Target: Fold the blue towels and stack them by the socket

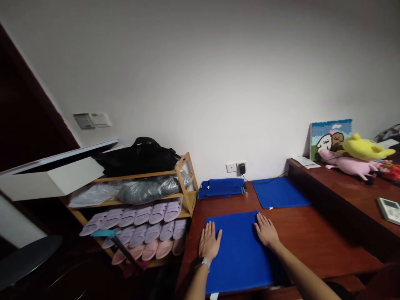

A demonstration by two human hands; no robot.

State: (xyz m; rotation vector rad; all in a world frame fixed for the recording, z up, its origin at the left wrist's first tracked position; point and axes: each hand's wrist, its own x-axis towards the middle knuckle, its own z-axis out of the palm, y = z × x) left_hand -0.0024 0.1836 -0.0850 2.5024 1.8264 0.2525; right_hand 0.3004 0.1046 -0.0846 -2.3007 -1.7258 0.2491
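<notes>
- Left hand (209,243) lies flat across the blue mat's (239,254) left edge, fingers (210,230) spread wide
- Right hand (266,231) rests on its right edge, also spread wide
- Mat sits at the worktop's (315,241) front
- Second blue mat (279,191) lies beyond it

Two bare hands rest palm down along the edges of a blue square mat (239,254): the left hand (210,241), wearing a silver wristwatch (205,263), and the right hand (266,231). The mat lies on a reddish-brown wooden worktop (315,237), with a second blue mat (278,191) and a folded blue cloth (221,188) beyond. Left stands a wooden shoe rack (186,187) of lilac slippers (140,216).
</notes>
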